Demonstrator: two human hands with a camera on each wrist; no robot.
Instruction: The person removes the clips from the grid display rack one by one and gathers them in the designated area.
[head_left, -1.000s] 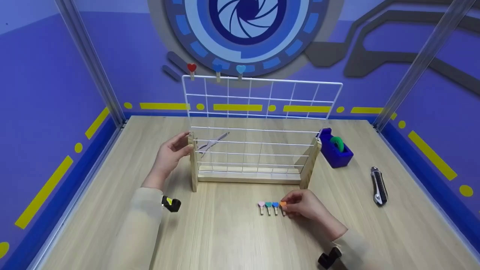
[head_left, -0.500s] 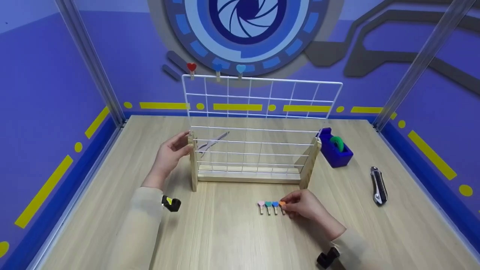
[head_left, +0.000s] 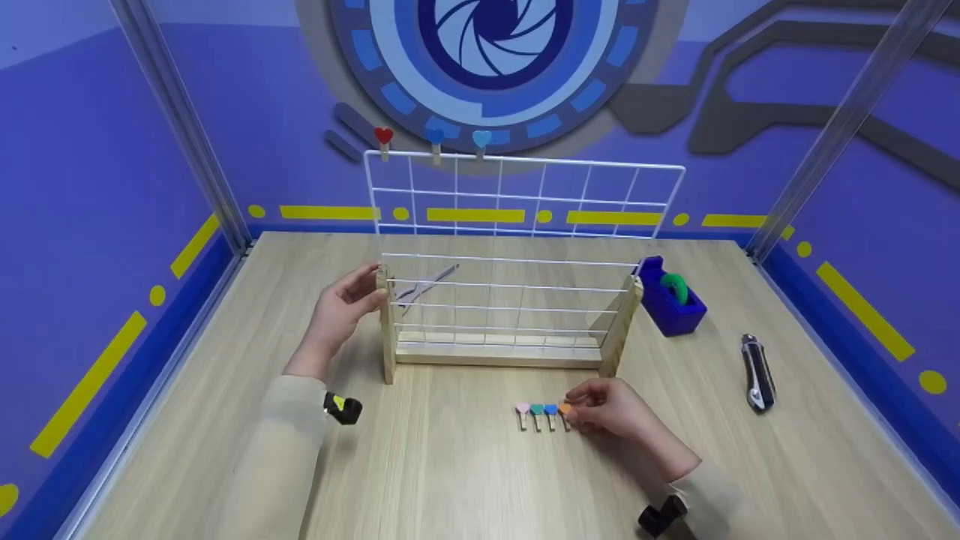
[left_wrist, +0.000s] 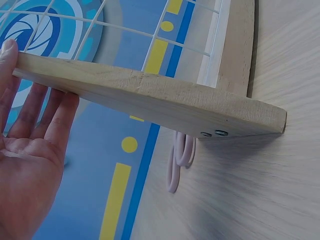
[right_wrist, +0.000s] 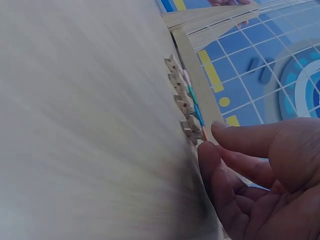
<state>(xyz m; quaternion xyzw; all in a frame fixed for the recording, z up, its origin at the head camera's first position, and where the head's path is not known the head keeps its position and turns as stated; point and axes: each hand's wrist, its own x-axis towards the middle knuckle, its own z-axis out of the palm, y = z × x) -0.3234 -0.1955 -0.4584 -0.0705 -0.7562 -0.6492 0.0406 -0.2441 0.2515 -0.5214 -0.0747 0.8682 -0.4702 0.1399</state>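
My left hand [head_left: 335,319] grips the left wooden post [head_left: 387,337] of a white wire grid rack [head_left: 525,159], thumb in front and fingers behind. A pink [head_left: 523,409], a green [head_left: 537,409], a blue [head_left: 551,409] and an orange heart clothespin [head_left: 565,410] lie in a row before the rack. At the orange one, the thumb and forefinger of my right hand [head_left: 615,411] stand slightly apart, fingertips right at its edge in the right wrist view. Along the rack's top wire sit a red [head_left: 383,136], a blue [head_left: 436,136] and a light blue heart clothespin [head_left: 482,138].
Behind the grid lie pliers [head_left: 429,286], their pale handles [left_wrist: 185,150] showing below the post in the left wrist view. A blue tape dispenser [head_left: 675,321] with green tape stands right of the rack. Farther right is a utility knife [head_left: 758,375] on the wooden table.
My right hand has shifted slightly to the right, its fingertips uncovering more of the orange clothespin, which now lies slightly closer to the blue one. My left hand stays on the post.
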